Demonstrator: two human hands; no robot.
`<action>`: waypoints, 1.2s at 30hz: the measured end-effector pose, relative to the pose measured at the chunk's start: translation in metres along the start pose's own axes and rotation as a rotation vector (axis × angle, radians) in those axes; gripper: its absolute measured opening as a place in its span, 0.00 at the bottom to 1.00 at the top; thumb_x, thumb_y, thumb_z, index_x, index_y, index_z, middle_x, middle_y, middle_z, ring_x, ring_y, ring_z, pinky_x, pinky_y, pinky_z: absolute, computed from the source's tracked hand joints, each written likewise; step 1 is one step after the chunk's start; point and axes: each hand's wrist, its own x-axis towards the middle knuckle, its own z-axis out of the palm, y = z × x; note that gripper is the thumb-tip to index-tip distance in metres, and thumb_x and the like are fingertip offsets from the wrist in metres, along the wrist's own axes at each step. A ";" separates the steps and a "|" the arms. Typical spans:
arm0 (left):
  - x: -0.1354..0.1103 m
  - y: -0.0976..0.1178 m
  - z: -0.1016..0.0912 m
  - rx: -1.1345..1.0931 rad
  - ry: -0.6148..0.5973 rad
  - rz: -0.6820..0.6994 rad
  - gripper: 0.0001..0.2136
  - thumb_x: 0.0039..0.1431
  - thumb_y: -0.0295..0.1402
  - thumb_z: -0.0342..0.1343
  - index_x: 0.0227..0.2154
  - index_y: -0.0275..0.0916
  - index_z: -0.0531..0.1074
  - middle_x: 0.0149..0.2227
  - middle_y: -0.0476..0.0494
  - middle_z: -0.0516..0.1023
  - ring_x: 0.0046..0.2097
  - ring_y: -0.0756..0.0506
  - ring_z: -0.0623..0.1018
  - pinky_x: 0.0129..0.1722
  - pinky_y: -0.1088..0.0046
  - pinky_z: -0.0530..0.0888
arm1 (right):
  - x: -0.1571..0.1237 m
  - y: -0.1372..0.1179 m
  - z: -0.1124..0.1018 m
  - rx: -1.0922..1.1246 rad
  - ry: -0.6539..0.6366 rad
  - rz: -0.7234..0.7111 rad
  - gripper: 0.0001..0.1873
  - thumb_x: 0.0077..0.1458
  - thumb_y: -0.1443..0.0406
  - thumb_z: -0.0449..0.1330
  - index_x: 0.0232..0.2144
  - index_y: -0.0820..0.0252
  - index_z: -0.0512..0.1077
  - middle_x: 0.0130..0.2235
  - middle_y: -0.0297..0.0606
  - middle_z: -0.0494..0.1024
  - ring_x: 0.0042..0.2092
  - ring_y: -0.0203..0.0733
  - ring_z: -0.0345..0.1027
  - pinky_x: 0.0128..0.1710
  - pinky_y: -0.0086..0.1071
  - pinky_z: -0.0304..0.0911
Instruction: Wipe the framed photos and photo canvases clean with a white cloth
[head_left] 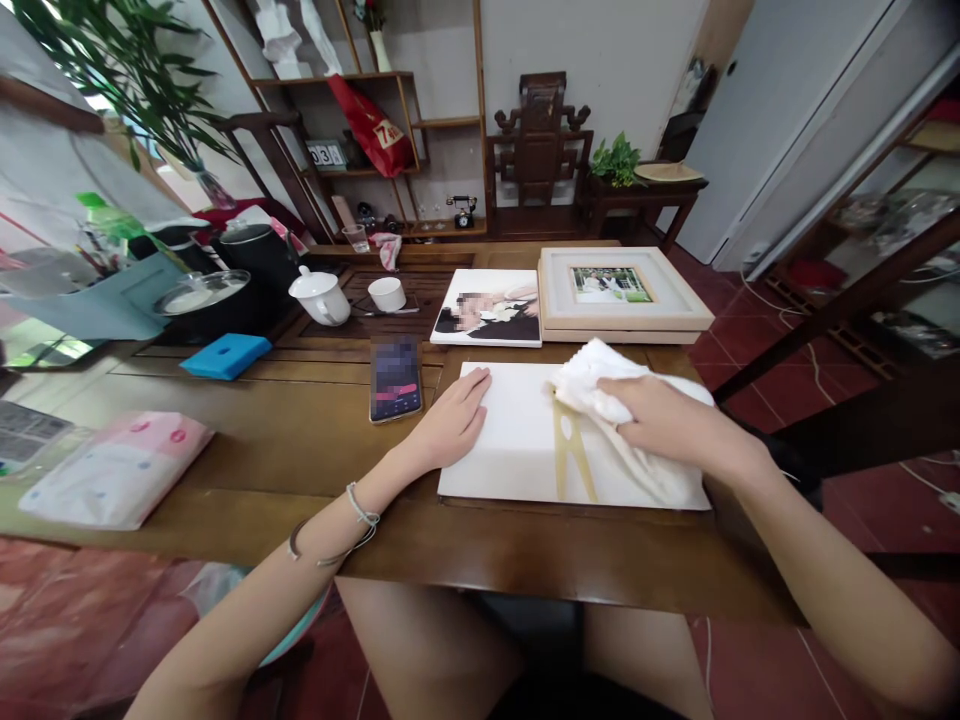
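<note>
A white flat board [510,440] lies on the wooden table in front of me, with a tan, A-shaped piece [571,450] on its face that looks like a fold-out stand. My left hand [459,415] rests flat on the board's left side, fingers stretched out. In my right hand [660,415] is a bunched white cloth [592,385], gripped and pressed on the board's right half. The cloth covers the upper end of the tan piece and trails down to the right. Just left of the board lies a phone [396,380] with its screen lit.
Behind the board lie a photo print [487,310] and a pale framed picture [622,290]. Further left are a white teapot [321,298], a white cup [387,294], a blue box [226,356] and a tissue pack [120,470]. The table's front edge [570,590] is close to my legs.
</note>
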 end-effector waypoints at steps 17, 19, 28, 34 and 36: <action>0.001 0.004 -0.003 0.007 -0.026 -0.015 0.24 0.67 0.34 0.38 0.63 0.30 0.56 0.66 0.31 0.57 0.68 0.37 0.57 0.67 0.52 0.56 | 0.032 0.012 0.015 -0.078 0.170 -0.106 0.16 0.46 0.75 0.53 0.38 0.62 0.70 0.43 0.48 0.76 0.49 0.55 0.67 0.46 0.43 0.61; 0.001 0.004 -0.003 0.009 -0.032 -0.020 0.24 0.67 0.34 0.38 0.63 0.29 0.56 0.67 0.30 0.56 0.68 0.37 0.57 0.67 0.53 0.56 | 0.022 0.013 0.009 0.013 0.077 -0.209 0.14 0.46 0.74 0.55 0.38 0.61 0.72 0.43 0.46 0.75 0.49 0.54 0.66 0.48 0.43 0.61; 0.002 0.004 -0.004 0.020 -0.052 -0.039 0.25 0.67 0.34 0.38 0.63 0.26 0.56 0.67 0.30 0.55 0.68 0.37 0.56 0.68 0.54 0.55 | -0.003 0.025 -0.011 0.498 -0.280 -0.408 0.14 0.50 0.61 0.64 0.41 0.57 0.76 0.46 0.38 0.79 0.49 0.48 0.71 0.52 0.37 0.62; 0.002 0.005 -0.005 0.030 -0.058 -0.044 0.25 0.67 0.34 0.38 0.63 0.26 0.56 0.67 0.30 0.55 0.68 0.38 0.55 0.68 0.55 0.54 | 0.032 0.033 0.019 0.273 0.220 -0.223 0.12 0.55 0.60 0.58 0.42 0.58 0.72 0.50 0.46 0.72 0.53 0.56 0.63 0.54 0.48 0.58; 0.002 0.005 -0.005 0.032 -0.057 -0.041 0.25 0.67 0.34 0.37 0.63 0.26 0.56 0.67 0.30 0.55 0.68 0.38 0.56 0.68 0.55 0.55 | 0.036 0.025 0.029 0.118 0.301 -0.109 0.12 0.55 0.60 0.57 0.40 0.60 0.71 0.47 0.50 0.70 0.50 0.59 0.62 0.50 0.50 0.60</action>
